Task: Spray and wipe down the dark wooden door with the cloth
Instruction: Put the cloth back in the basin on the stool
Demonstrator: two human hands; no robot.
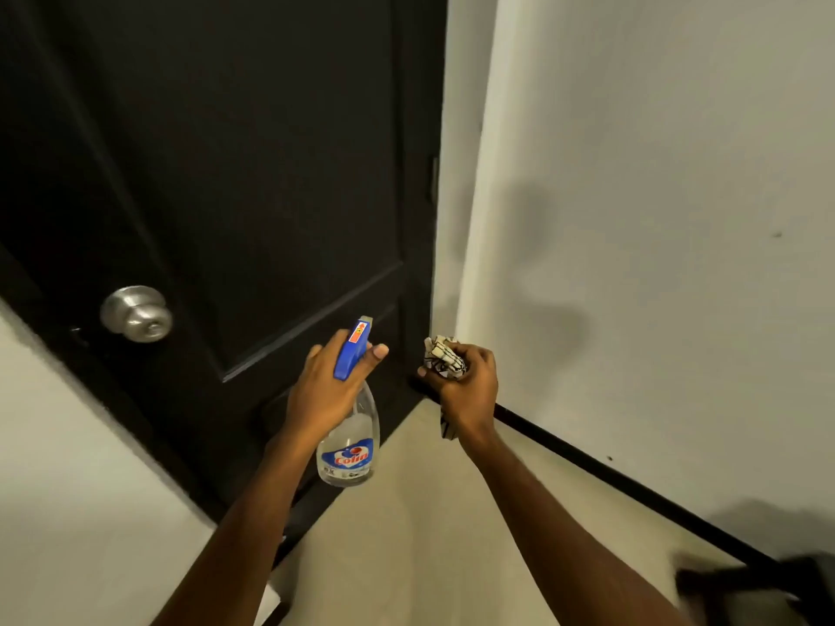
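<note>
The dark wooden door [235,173] fills the upper left, with a silver round knob [137,314] on its left side. My left hand [327,386] grips the neck of a clear spray bottle [350,438] with a blue trigger head, its nozzle pointing at the door's lower panel. My right hand [465,386] holds a bunched white cloth with dark lines [445,356] close to the door's right edge, near the frame. A tail of the cloth hangs below that hand.
A pale wall [655,219] stands to the right with a black skirting strip [610,476] along its base. Beige floor [406,512] lies beneath my arms. Another pale wall [68,467] sits at lower left. A dark blurred object [759,585] shows at the bottom right.
</note>
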